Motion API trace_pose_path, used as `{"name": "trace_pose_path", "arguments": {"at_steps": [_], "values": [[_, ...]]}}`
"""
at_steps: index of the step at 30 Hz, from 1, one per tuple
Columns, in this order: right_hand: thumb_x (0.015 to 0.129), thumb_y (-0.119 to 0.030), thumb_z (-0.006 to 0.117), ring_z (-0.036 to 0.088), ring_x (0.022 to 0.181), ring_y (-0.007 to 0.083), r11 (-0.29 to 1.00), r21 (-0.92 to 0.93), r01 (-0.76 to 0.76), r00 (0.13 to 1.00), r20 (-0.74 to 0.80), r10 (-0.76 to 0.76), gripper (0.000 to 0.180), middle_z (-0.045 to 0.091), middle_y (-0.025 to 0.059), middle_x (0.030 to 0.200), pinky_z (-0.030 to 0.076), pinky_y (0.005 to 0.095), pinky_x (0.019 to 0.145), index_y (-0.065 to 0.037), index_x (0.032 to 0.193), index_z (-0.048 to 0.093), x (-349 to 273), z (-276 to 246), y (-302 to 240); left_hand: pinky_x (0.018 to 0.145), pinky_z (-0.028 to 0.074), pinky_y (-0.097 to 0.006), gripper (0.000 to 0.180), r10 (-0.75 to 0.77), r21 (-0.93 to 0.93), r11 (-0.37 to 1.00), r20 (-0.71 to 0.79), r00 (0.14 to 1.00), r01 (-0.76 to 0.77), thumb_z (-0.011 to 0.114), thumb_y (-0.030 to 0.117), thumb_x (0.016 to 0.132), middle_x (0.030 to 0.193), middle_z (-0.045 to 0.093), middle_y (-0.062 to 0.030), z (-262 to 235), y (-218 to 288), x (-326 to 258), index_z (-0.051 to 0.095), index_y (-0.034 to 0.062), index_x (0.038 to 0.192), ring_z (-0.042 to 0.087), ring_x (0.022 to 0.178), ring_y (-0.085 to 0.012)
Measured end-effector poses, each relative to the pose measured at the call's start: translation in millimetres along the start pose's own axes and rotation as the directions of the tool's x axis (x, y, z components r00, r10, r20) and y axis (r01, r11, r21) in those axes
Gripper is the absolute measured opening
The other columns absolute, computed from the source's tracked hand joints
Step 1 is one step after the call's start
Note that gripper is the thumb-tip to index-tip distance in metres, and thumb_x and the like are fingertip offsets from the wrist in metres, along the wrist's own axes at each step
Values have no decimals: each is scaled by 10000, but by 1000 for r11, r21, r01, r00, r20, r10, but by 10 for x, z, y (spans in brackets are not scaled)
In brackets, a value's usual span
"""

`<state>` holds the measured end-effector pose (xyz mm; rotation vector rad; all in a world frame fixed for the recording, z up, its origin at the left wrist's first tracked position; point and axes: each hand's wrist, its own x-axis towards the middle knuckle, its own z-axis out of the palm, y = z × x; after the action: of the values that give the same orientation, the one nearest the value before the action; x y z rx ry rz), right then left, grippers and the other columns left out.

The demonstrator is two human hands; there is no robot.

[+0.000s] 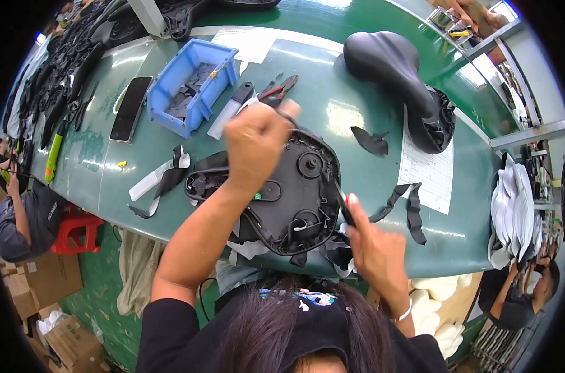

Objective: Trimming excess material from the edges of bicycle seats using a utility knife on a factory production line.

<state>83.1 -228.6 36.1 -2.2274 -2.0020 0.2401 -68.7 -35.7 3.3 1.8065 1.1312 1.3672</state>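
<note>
An upturned black bicycle saddle (pixel 295 199) lies on the green table (pixel 332 99) in front of me, its plastic underside facing up. My left hand (pixel 257 140) is closed in a fist over the saddle's far edge, gripping black cover material there. My right hand (pixel 372 242) holds a thin dark tool (pixel 344 208) against the saddle's right rim. Loose flaps of black cover hang around the saddle's near edge.
A finished black saddle (pixel 397 74) rests at the back right beside a paper sheet (pixel 428 171). A blue bin (pixel 192 84), pliers (pixel 279 89), a phone (pixel 131 107), a utility knife (pixel 231 110) and black scraps (pixel 369 141) lie about. Other people sit at left and lower right.
</note>
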Motion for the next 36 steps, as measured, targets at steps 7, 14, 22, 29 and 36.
{"name": "trace_pose_path", "arguments": {"at_steps": [7,14,22,29,36], "values": [[804,-131,631,539,538,288,991,-59,118,993,29,-116,502,579,100,657,404,384,509,-266,1281,551,460,-174,391,1097,251,-332,575,-361,-615,500,492,792,610,258,414,1016,1327,500,-156,-266,-124,-113,542,-38,1232,382,1282,-197],[781,-99,643,540,613,240,827,-10,563,812,192,-551,498,528,69,640,430,363,560,-304,1232,593,1135,-501,567,1062,326,-428,452,87,-561,565,769,633,605,331,325,1003,917,660,-110,-970,210,-650,656,16,944,607,936,-240],[826,-150,634,502,512,286,978,-118,171,956,261,-136,578,511,92,617,385,389,497,-277,1360,454,134,-552,691,732,373,-379,219,-19,-998,47,-37,999,-36,523,212,908,834,560,-114,-2534,35,328,508,30,787,498,748,-215],[834,-139,623,486,486,287,984,-159,84,978,202,-50,556,504,85,596,356,386,478,-204,1361,455,27,-597,510,657,451,-351,370,80,165,868,885,459,-468,680,266,759,948,641,-116,-53,96,196,638,4,1016,588,723,-295],[849,-156,598,532,461,302,984,82,155,975,150,-166,562,538,100,574,391,405,437,-187,1378,409,-19,-374,775,608,431,-303,150,346,-454,811,880,325,368,579,108,812,707,579,-53,466,247,151,608,14,925,570,659,-190]]}}
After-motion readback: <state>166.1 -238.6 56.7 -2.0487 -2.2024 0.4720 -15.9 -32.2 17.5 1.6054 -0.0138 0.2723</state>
